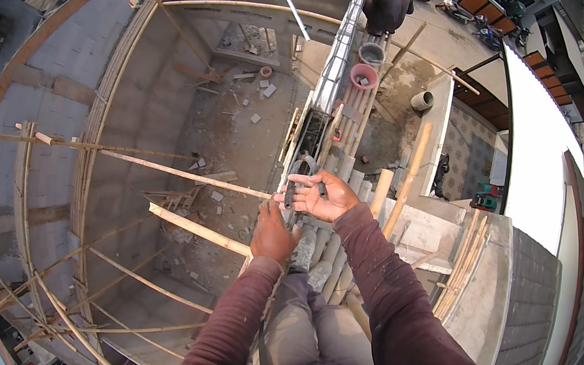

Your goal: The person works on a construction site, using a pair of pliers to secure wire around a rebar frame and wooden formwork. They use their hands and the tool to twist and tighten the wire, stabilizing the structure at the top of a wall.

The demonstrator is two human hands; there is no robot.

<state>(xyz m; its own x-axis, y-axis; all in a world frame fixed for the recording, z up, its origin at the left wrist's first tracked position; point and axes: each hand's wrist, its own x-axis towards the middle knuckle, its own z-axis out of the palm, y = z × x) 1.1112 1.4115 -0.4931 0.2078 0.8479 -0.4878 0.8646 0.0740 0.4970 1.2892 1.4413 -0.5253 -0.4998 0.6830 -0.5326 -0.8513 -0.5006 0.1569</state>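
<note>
Palm turned up, my right hand (325, 196) holds dark pincers (290, 191), their handles lying across the fingers and their jaws pointing away from me. My left hand (274, 233) is just below and left of it, back upward, with its fingers bent close to the right fingertips. Whatever lies between the left fingers is hidden. Right beyond the pincers, a steel rebar cage (310, 134) runs through a narrow formwork along the wall top. Farther off, the bright bars of the cage (340, 46) continue away from me.
Bamboo poles (349, 127) form a walkway under my feet. A pink bucket (364, 77) and a grey bucket (372, 54) stand ahead, near another person (389, 4). To the left drops a deep room with a rubble-strewn floor (240, 126). A bamboo pole (202, 229) juts across it.
</note>
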